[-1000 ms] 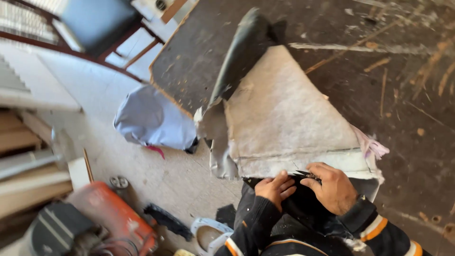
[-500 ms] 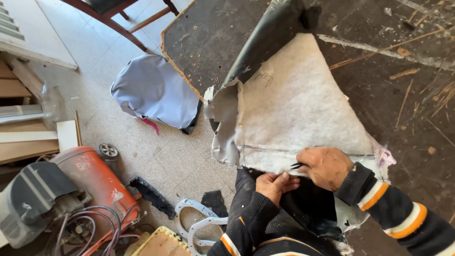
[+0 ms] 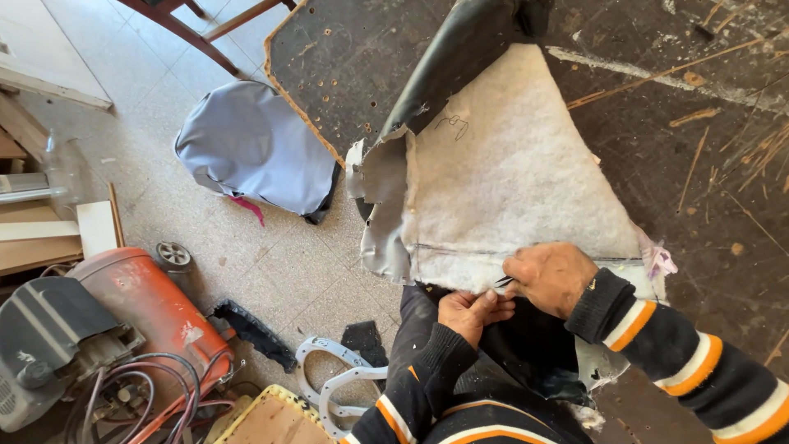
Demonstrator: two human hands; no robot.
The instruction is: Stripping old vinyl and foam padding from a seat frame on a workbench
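Right hand (image 3: 549,276) closed around thin dark tool (image 3: 503,281), tip at near edge of white felt padding (image 3: 509,181). Left hand (image 3: 470,312) just beside, fingers pinched on same near edge. Padding lying on dark worktop (image 3: 707,205), near its left edge; grey cover flap (image 3: 380,205) curling past that edge. Open worktop to right, strewn with straw. On floor left: grey cushion (image 3: 251,148), red compressor (image 3: 140,316).

Daylight is falling on a speckled tile floor (image 3: 271,271) at left — an orange compressor (image 3: 140,312) is sitting lower left, wooden boards (image 3: 33,238) are lying at the left edge, chair legs (image 3: 205,33) are showing upper left.
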